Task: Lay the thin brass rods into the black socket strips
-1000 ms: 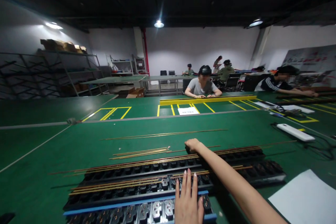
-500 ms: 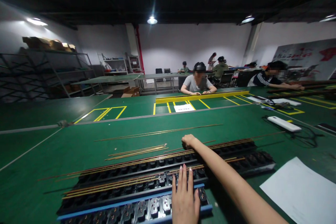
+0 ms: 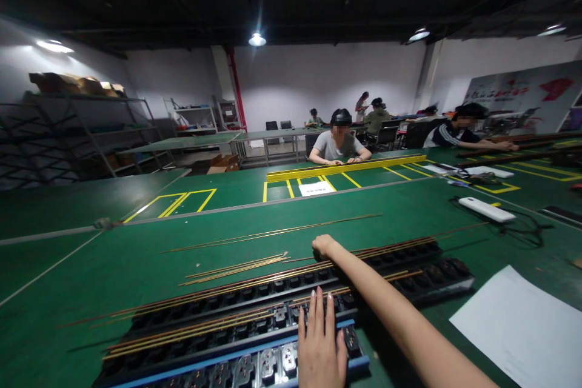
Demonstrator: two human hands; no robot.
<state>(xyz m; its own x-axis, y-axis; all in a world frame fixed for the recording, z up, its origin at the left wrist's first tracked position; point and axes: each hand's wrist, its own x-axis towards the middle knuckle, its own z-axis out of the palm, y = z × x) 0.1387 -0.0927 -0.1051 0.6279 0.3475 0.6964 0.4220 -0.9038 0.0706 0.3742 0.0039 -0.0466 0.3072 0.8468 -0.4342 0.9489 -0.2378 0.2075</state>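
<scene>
My left hand lies flat with fingers stretched out over the nearest black strip, which has blue edges and a row of black socket-like units with metal contacts. My right hand reaches beyond the strips, its fingers curled and closed at the far edge; whatever is in them is hidden. A thin rod runs to it from the left. Long thin brass-coloured rods rest along the black strips behind my left hand. More short rods lie on the green table left of my right hand.
Two long rods lie farther back on the green table. At right are a white sheet and a white power strip with dark cables. Across the table, a person sits behind a long yellow bar.
The view has shifted slightly, so the background sits a little farther left. Both hands keep nearly the same pose and place over the strips.
</scene>
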